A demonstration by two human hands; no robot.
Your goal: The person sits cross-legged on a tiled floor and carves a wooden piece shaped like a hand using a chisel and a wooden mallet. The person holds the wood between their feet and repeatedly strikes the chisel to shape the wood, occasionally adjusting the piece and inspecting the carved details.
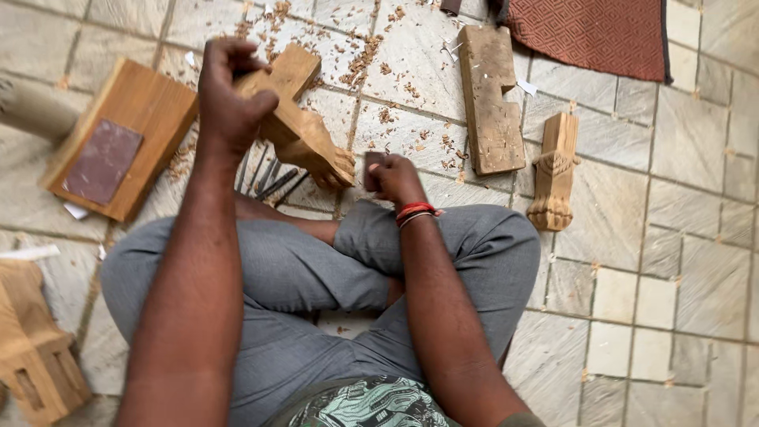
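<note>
Far left, a pale wooden piece (32,348) sits on the stone floor (696,142) near the person's knee, and farther off lies a flat wooden block (150,103) with a dark reddish sheet (103,160) resting on top of it. Now the left hand (229,99), raised above the floor, fingers clenched around the upper end of a carved wooden leg (304,134), which tilts down to the right so its clawed foot hangs just above the crossed legs in grey trousers (300,277). Beneath that piece, a few dark thin tools (273,178) lie on the floor, partly hidden. Just to the right of the clawed foot, the right hand (395,178), with a red band at the wrist, has its fingers closed on a small dark piece (371,170), held close beside the carving; what that piece is I cannot tell. Wood shavings (371,55) are scattered across the far floor. Further right, a long notched wooden plank (490,99) lies flat, and beside it a second carved leg (553,170) rests with its paw end toward the near side. At the far right corner, a red patterned mat (593,32)
</note>
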